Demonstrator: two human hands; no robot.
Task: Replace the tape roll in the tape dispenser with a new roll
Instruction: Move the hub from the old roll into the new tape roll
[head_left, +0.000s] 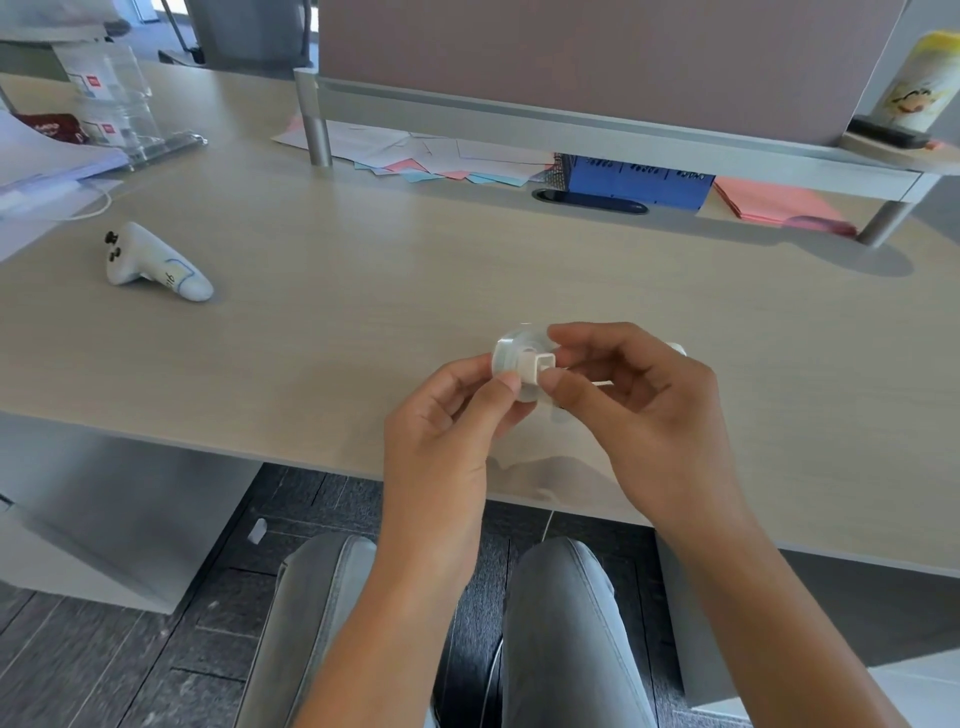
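A clear tape roll (506, 349) is held above the desk's front edge between both hands. My left hand (447, 421) grips the roll from the left with thumb and fingers. My right hand (634, 405) pinches a small white square-ended spindle (537, 366) that sticks out of the roll's centre. A white part, possibly the dispenser (675, 347), peeks out behind my right hand and is mostly hidden.
A pale wooden desk (337, 312) carries a white handheld controller (150, 262) at left, a clear acrylic stand (117, 109) and papers at far left. Scattered papers (431, 153), a blue box (639, 182) and pink sheets (774, 202) lie under a raised shelf. My knees are below.
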